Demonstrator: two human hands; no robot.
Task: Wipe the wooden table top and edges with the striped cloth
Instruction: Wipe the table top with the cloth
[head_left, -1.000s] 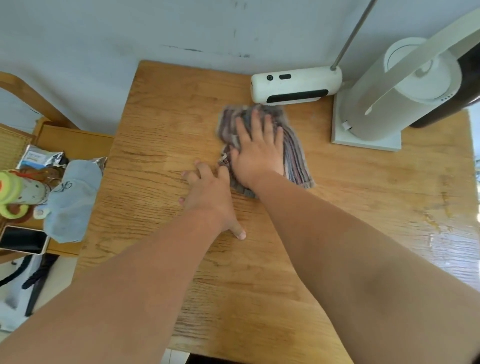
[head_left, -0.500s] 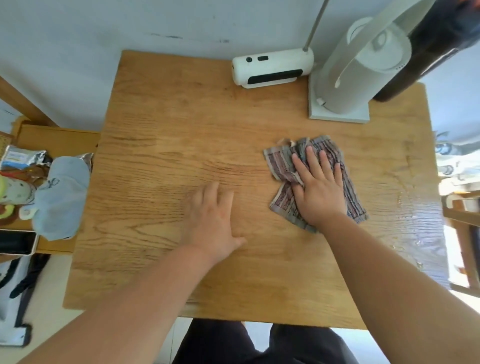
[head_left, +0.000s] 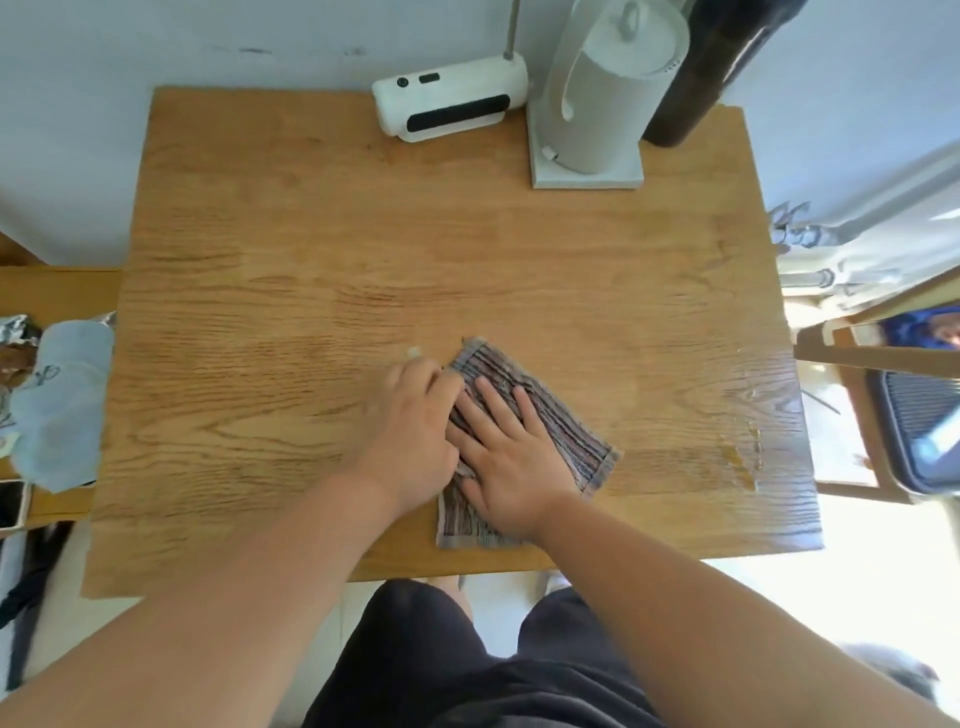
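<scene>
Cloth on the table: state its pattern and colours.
The cloth has narrow grey and maroon stripes with a grey hem, clearest in the head view.

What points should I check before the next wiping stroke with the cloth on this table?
1. Right hand flat on the cloth: ok.
2. Cloth wholly on the table, short of the front edge: ok.
3. Left hand gripping the cloth's left side: cannot tell; its fingers are bent there.
4. Table's right side dry: not ok; shiny wet marks show near the edge.
5. Back strip free to wipe: not ok; the white device and the white appliance stand on it.
</scene>
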